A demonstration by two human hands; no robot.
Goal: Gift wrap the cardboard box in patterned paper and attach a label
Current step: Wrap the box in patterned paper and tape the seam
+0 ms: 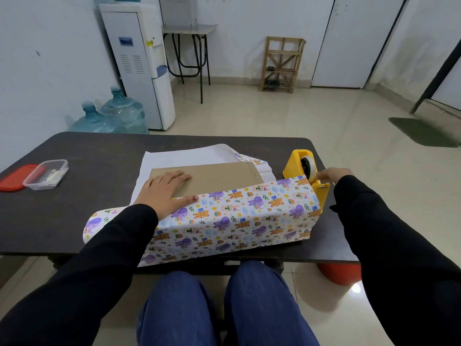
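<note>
The box [214, 174] sits mid-table; paper [237, 216] covers only its near side. The left hand [164, 189] lies flat on it. At three o'clock, the right hand [334, 174] seems to pinch tape [308, 169] at the dispenser [294, 163]. No label yet.

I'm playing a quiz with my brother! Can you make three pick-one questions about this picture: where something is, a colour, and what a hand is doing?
1. Where is the clear plastic container?
A) on a chair
B) on the left side of the table
C) on a shelf

2. What colour is the tape dispenser?
A) yellow
B) green
C) pink

3. What is the left hand doing?
A) holding scissors
B) hanging under the table
C) lying flat on the cardboard box

Answers:
1 B: it sits on the dark tabletop beside a red lid.
2 A: its body is bright yellow.
3 C: its fingers lie straight on the brown box top.
</note>
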